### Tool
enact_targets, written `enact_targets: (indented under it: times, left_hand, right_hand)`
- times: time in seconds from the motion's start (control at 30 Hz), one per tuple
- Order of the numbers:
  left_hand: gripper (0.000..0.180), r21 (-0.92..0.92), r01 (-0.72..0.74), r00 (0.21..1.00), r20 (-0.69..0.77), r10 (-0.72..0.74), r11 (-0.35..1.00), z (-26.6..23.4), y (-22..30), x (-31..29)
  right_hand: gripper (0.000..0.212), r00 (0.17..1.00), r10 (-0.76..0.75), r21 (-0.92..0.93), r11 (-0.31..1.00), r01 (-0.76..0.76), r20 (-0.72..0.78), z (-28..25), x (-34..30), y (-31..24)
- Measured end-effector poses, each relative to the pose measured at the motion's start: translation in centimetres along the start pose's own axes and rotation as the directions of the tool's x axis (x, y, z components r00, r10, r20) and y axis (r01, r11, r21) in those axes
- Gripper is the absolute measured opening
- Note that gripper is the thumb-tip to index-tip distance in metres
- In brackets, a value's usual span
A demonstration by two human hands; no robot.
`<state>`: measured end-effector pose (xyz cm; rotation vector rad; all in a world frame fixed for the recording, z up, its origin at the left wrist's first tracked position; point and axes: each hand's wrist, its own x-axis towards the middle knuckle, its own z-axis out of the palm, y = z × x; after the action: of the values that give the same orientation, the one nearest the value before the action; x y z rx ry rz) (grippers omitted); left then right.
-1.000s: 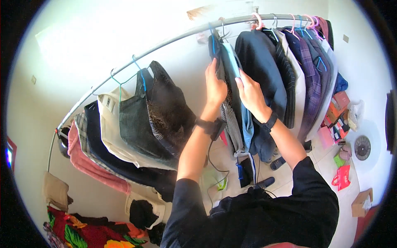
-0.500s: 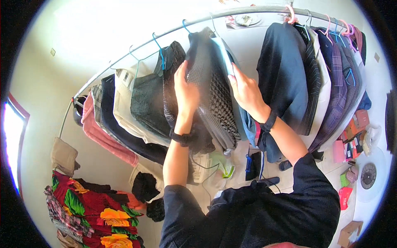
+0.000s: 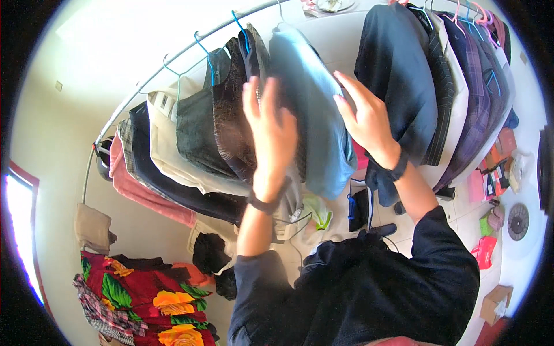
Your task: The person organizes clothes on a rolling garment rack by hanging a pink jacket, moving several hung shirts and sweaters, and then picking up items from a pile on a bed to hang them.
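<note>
Clothes hang on hangers from a curved metal rail [image 3: 190, 47]. My left hand [image 3: 270, 127], slightly blurred, is raised with its fingers apart, in front of a dark patterned garment [image 3: 234, 124]. It holds nothing. At the right edge of a light blue garment [image 3: 314, 104], my right hand [image 3: 368, 118] has its fingers stretched out and its thumb apart. The fingertips are at that edge; whether they touch it I cannot tell. To the right hangs a large dark navy garment [image 3: 392, 86]. A blue hanger [image 3: 242, 32] carries a dark garment behind my left hand.
Farther left hang a cream garment [image 3: 167, 138] and a pink one [image 3: 144, 193]. A red flowered cloth [image 3: 138, 294] lies at lower left. Shoes, a plastic bag [image 3: 317, 213] and cables are on the floor. Boxes [image 3: 479, 184] and a round fan-like disc [image 3: 518, 221] stand at right.
The light blue garment now shows its broad side; before, it was seen edge-on. My left hand has come off the grey checked garment and spread its fingers. My right hand has opened.
</note>
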<state>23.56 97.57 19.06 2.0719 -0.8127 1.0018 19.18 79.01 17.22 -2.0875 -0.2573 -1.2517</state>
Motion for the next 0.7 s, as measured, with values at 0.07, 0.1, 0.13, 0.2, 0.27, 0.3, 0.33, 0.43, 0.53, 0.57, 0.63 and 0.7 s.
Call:
enact_targets:
  times: [0.07,0.1,0.13,0.2,0.27,0.3,0.33,0.43,0.53,0.57,0.63,0.7]
  left_hand:
    - [0.052,-0.063,-0.1,0.992,0.068,0.105,0.993,-0.2,1.1,-1.0]
    - [0.051,-0.075,-0.107,0.99,0.086,0.113,0.991,-0.2,1.4,-1.8]
    - [0.05,-0.105,-0.118,0.986,0.104,0.129,0.987,0.4,1.6,-2.7]
    - [0.049,-0.206,-0.15,0.986,0.044,0.163,0.967,0.4,1.3,-4.1]
    - [0.042,-0.382,-0.05,0.974,0.187,0.13,0.923,0.7,0.8,-5.9]
    - [0.041,-0.423,-0.012,0.958,0.255,0.132,0.906,0.9,0.6,-6.7]
    - [0.04,-0.466,0.025,0.935,0.323,0.144,0.884,1.2,0.5,-7.4]
    - [0.039,-0.553,0.084,0.874,0.441,0.206,0.829,1.8,-0.2,-9.2]
    - [0.038,-0.647,0.137,0.834,0.484,0.265,0.75,2.4,-0.4,-10.2]
    - [0.038,-0.662,0.156,0.829,0.491,0.267,0.733,2.4,-0.5,-10.4]
    - [0.038,-0.689,0.19,0.823,0.5,0.269,0.7,2.5,-0.7,-10.7]
    - [0.037,-0.695,0.206,0.83,0.497,0.253,0.688,2.4,-1.0,-11.1]
  right_hand:
    - [0.033,0.991,-0.13,-0.093,0.988,0.125,-0.043,-1.9,-0.8,-0.8]
    - [0.035,0.995,-0.09,-0.095,0.992,0.085,-0.049,-3.0,-1.5,-0.7]
    - [0.032,0.987,-0.119,-0.223,0.97,0.093,-0.106,-4.3,-2.0,0.0]
    - [0.035,0.968,-0.134,-0.385,0.922,0.043,-0.214,-6.7,-2.2,0.8]
    - [0.041,0.957,-0.05,-0.475,0.875,-0.096,-0.285,-8.2,-1.7,2.5]
    - [0.048,0.957,0.02,-0.514,0.84,-0.172,-0.288,-8.4,-1.5,3.9]
    - [0.052,0.958,0.082,-0.526,0.821,-0.221,-0.275,-8.8,-1.4,5.6]
    - [0.053,0.922,0.244,-0.492,0.789,-0.369,-0.3,-8.3,0.0,7.0]
    - [0.034,0.927,0.292,-0.515,0.772,-0.373,-0.234,-7.3,0.9,7.5]
    - [0.029,0.934,0.226,-0.564,0.749,-0.348,-0.276,-6.3,0.9,7.7]
    - [0.027,0.944,0.22,-0.571,0.754,-0.325,-0.246,-5.3,0.6,6.5]
    - [0.026,0.953,0.194,-0.518,0.804,-0.291,-0.234,-3.4,0.3,5.4]
